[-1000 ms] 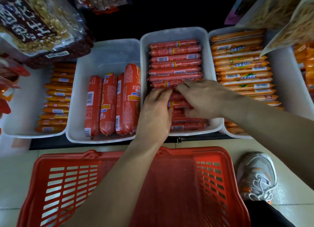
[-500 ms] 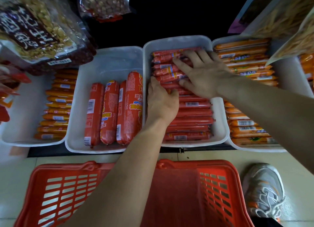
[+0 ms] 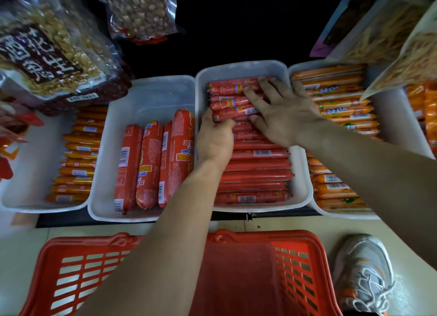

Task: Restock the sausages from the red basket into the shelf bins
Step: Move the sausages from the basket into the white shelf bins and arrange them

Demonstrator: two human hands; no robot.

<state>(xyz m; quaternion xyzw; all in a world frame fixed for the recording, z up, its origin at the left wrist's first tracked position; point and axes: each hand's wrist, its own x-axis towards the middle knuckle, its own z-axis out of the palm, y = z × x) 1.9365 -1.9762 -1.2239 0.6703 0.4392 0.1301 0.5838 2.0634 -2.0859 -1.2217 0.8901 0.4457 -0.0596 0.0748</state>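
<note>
sausages [image 3: 254,164] in bin [image 3: 300,192], both hands on top

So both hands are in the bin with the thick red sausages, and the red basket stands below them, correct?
Not quite. In the head view the left hand and right hand rest on the thin red sausages, one bin right of the thick red sausages. The red basket does stand below them.
</note>
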